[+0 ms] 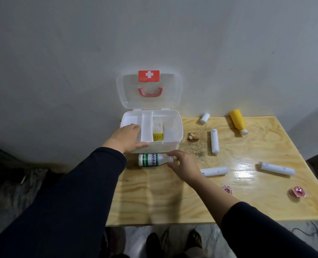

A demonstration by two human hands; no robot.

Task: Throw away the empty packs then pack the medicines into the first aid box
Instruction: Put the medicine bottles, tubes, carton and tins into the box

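The white first aid box (173, 144) stands open at the table's back left, its clear lid (128, 90) leaning on the wall. A yellow pack (157, 135) stands inside beside a white divider tray (146, 127). My left hand (125, 136) rests flat on the box's front left corner, thumb along the front wall. A white bottle with a green label (148, 159) lies on its side in front of the box. My right hand (182, 163) has its fingers around the bottle's cap end.
On the wooden table (154, 202) lie a yellow bottle (238, 121), several white rolls (214, 141) (214, 171) (276, 168) (205, 118), two pink-red wrappers (227, 189) (297, 191) and a brown scrap (192, 137). A dark bag (14, 187) lies on the floor at left.
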